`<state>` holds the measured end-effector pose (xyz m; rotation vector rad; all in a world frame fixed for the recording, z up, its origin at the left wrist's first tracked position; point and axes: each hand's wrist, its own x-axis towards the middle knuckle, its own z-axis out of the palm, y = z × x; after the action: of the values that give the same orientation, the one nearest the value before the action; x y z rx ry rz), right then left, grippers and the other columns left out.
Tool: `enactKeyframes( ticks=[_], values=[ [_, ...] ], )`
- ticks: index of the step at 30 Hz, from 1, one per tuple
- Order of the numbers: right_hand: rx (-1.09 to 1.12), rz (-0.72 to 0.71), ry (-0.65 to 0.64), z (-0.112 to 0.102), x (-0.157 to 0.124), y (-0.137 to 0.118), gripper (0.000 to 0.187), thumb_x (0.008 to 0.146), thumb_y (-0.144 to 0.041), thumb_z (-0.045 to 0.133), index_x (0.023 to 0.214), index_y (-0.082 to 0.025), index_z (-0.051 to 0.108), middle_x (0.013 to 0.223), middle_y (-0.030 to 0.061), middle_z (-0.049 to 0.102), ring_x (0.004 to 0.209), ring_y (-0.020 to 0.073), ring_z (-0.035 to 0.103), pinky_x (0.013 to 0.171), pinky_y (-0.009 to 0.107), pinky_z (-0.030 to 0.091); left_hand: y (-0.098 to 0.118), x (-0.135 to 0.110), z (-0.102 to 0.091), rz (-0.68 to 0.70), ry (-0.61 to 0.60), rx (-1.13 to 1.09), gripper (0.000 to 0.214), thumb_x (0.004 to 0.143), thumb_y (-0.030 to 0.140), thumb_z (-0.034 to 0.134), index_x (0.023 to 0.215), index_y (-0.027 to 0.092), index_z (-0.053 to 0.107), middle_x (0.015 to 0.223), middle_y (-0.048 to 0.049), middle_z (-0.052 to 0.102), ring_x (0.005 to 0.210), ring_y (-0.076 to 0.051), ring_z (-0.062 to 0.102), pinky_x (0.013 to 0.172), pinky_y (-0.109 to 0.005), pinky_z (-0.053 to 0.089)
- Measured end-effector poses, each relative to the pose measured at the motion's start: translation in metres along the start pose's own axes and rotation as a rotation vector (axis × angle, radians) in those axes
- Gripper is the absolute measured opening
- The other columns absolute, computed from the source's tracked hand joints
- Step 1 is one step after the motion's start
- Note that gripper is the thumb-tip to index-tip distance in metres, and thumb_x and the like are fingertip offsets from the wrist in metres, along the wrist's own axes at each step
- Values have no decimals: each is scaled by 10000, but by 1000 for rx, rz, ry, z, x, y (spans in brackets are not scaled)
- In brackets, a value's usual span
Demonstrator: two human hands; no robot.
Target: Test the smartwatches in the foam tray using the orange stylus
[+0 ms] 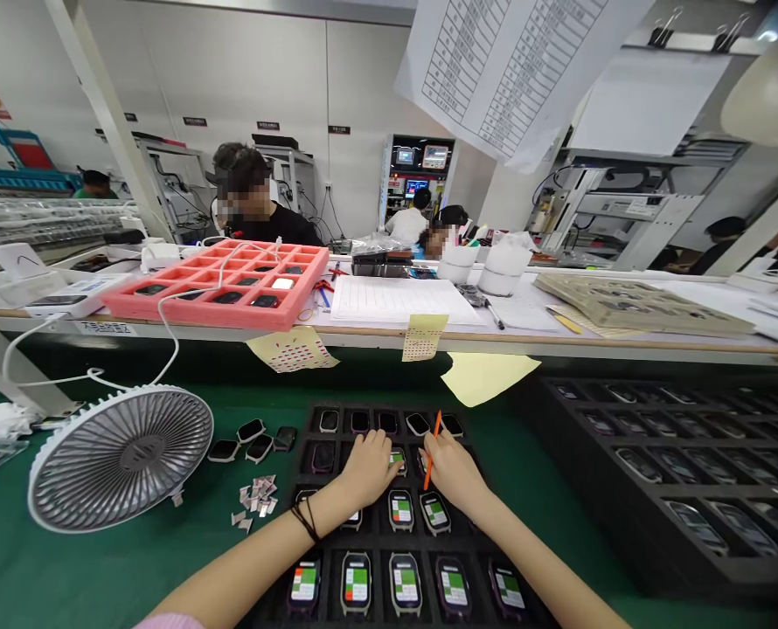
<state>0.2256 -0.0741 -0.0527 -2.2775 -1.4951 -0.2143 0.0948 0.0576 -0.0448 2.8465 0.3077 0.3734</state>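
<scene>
A black foam tray (376, 542) in front of me holds smartwatches in rows of cells. My left hand (369, 467) rests over the second row, thumb apart from the bent fingers; its thumb tip lies by a lit watch (397, 458). Whatever is under that palm is hidden. My right hand (451, 463) is closed round a thin orange stick (437, 425), held nearly upright over the same row. A watch beneath the right fingers is mostly covered. Nearer me, lit watches (356, 581) show green, white and some red blocks. The back-row watches (329, 421) have dark screens.
Left stand a white fan (127, 459), loose watches (251, 429) and small metallic pieces (256, 498). Another black tray (691, 472) of watches is at the right. A shelf (389, 336) carries a pink foam tray (284, 306) and papers. Other people sit beyond.
</scene>
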Motion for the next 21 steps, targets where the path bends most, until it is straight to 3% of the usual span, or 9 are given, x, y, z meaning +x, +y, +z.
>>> enactKeyframes(
  ticks=[8,13,16,21],
  values=[
    [414,120,-24,1,-5,0,215,932,-330,306,820,-232,461,694,16,588,615,206,587,573,298,417,-1,10,-9,-31,-29,-107,162,909,249,415,857,151,533,933,-133,598,911,-304,556,777,-421,433],
    [579,214,-5,0,-3,0,239,895,-428,383,751,-238,398,587,-52,451,490,152,460,524,263,352,2,3,-14,-47,-63,-268,191,951,221,294,930,176,479,693,-23,582,639,-204,580,617,-290,415],
    [628,238,-33,-3,2,-4,239,862,-439,427,747,-229,415,595,-49,448,508,146,449,528,258,340,2,2,-13,-97,-89,-495,161,937,232,332,987,193,480,604,29,525,569,-177,545,574,-261,376],
    [736,303,-160,-3,8,-5,209,847,-409,432,806,-215,501,586,-38,453,510,146,446,500,253,316,-11,12,-7,-244,-122,-836,191,896,345,384,954,205,501,658,24,529,621,-168,563,552,-247,388]
  ],
)
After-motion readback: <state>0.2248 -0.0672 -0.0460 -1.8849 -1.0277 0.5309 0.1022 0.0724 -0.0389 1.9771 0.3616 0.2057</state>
